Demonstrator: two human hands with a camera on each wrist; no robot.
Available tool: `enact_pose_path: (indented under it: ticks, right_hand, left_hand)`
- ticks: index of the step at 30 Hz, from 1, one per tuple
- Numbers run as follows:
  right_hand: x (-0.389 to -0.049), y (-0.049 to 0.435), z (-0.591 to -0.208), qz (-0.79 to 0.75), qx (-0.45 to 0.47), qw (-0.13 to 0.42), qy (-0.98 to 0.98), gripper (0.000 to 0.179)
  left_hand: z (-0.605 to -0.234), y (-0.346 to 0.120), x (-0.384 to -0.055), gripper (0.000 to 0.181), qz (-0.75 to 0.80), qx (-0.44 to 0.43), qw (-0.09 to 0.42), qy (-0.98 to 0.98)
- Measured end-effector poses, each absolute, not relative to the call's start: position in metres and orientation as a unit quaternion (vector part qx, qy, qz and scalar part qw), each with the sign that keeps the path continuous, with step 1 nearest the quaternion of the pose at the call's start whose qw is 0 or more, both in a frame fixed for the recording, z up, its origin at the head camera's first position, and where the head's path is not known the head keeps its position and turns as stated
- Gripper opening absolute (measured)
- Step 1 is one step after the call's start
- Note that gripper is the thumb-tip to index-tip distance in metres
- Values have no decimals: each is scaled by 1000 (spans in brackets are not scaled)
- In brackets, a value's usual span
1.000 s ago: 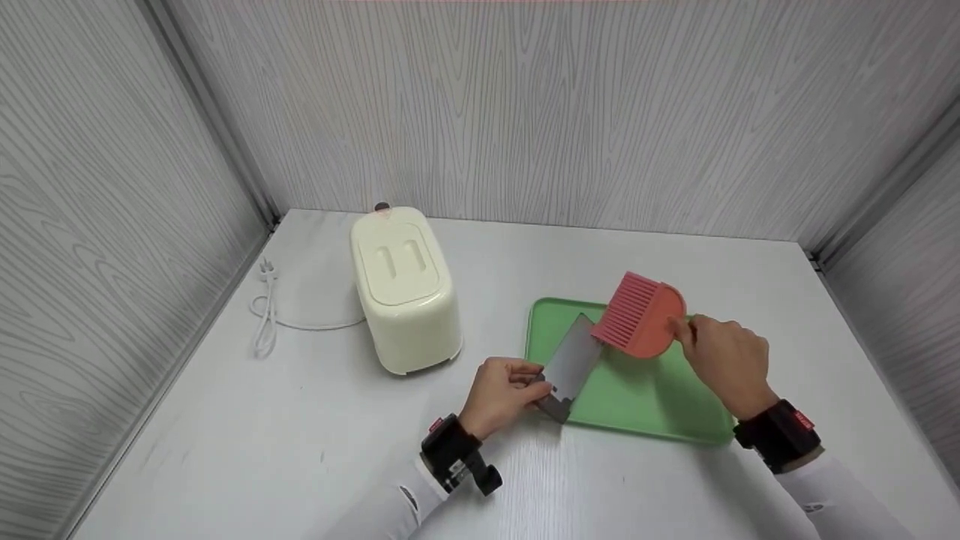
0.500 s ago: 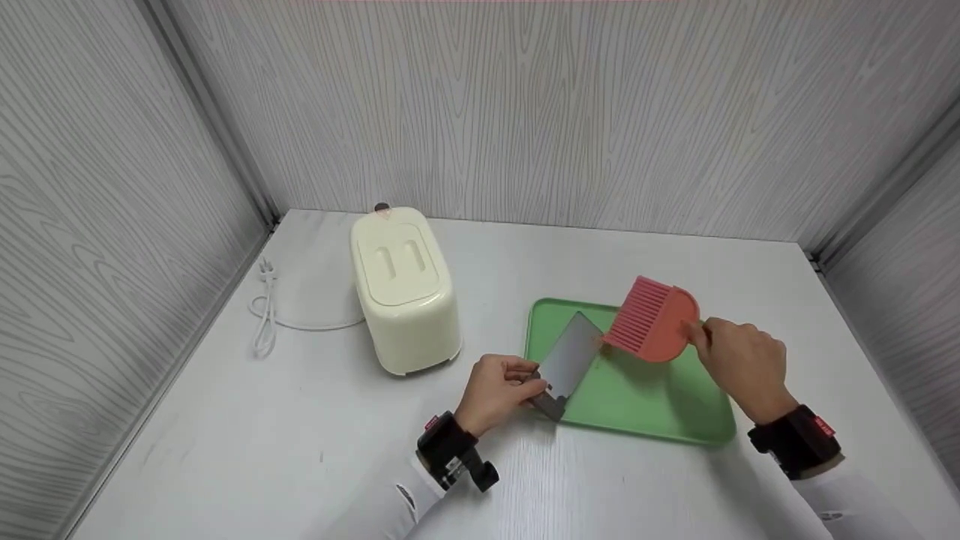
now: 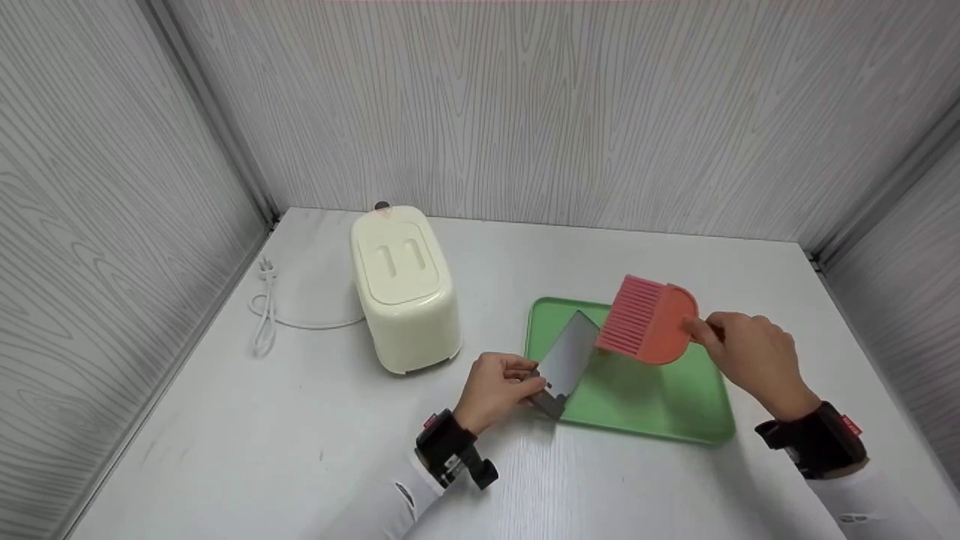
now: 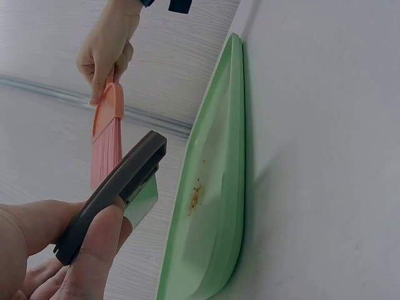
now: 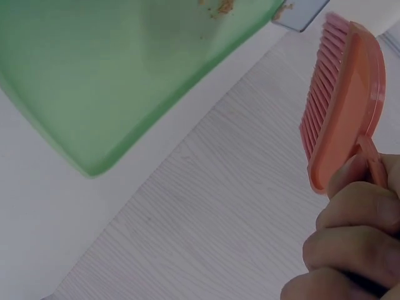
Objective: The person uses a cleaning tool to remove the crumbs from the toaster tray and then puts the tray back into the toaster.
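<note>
My left hand (image 3: 495,390) pinches the dark plastic end of a thin metal crumb tray (image 3: 570,352) between thumb and fingers. The plate is tilted over the left part of a green tray (image 3: 637,412). In the right wrist view, brown crumbs cling near its corner. My right hand (image 3: 754,360) grips the handle of an orange hand brush (image 3: 667,326) with pink bristles. Its lower bristle corner is at the plate's right edge; whether they touch I cannot tell. Loose crumbs (image 4: 196,197) lie on the green tray below.
A cream toaster (image 3: 405,292) with a lid stands to the left of the green tray. Its white cord and plug (image 3: 266,304) lie farther left on the white table. Grey wood-grain panels (image 3: 525,112) enclose the back and sides.
My right hand has moved to the right with the brush, whose bristles drew off the plate and then swung slightly back left. My left hand and the plate have shifted slightly left.
</note>
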State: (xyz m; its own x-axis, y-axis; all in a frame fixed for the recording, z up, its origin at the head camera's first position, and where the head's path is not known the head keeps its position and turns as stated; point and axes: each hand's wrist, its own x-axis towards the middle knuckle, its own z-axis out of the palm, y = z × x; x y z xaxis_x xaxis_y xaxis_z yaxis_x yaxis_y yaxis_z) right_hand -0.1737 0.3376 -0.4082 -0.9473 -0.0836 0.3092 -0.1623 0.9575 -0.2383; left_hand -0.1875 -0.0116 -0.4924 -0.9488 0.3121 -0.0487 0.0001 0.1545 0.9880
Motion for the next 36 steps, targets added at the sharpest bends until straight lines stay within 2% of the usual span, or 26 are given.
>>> enact_pose_path:
  ticks: [11,25,36]
  right_hand:
    - [-165,308,-392,94,126,126,-979,53]
    - [-164,280,-388,20,201,185,-962,62]
    - [-167,280,-391,-18,231,242,-942,64]
  left_hand:
    - [-493,-11,-188,31,646,101,133,745]
    - [-496,-10,-188,31,640,110,122,751]
    - [-495,-10,-187,30,635,112,116,755]
